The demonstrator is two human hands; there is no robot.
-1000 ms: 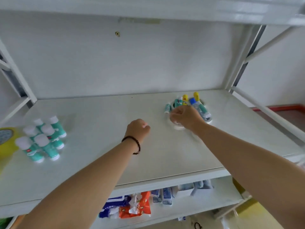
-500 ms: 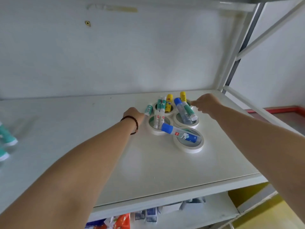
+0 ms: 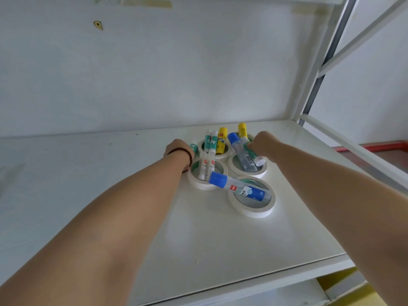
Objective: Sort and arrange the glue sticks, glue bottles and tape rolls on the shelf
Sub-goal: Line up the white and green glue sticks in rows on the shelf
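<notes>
The right hand [image 3: 263, 145] is curled over a small green-and-white plastic glue stick [image 3: 254, 154] that lies slanted in the back-right tape roll [image 3: 248, 167], its fingers closed round the upper end of that stick. Beside it in the same ring lies a clear glue bottle with a blue cap [image 3: 239, 151]. The left hand [image 3: 177, 147], with a dark bead bracelet [image 3: 187, 156] at the wrist, reaches in by a short green-capped glue stick [image 3: 193, 146] at the cluster's left edge; the fingers are hidden behind the knuckles, so I cannot tell whether it grasps anything.

Outward, four flat white paper tape rolls sit close together on the white metal shelf [image 3: 209, 239]. The back-left roll [image 3: 213, 151] holds green-and-white sticks and a yellow-capped glue stick [image 3: 221, 141]; another yellow one [image 3: 242, 130] stands behind the right hand. The front-left roll [image 3: 207, 175] holds slim white sticks. A second blue-capped clear bottle [image 3: 240, 188] lies across the front roll [image 3: 251, 200].

These look light, rigid and smooth. The round sticks will likely roll if laid down loose, so a pinch across the barrel near the middle suits them. The bottles, partly liquid, seem a little heavier; hold them at the body, not the cap. The matte tape rings should lift easily by the rim once emptied.
</notes>
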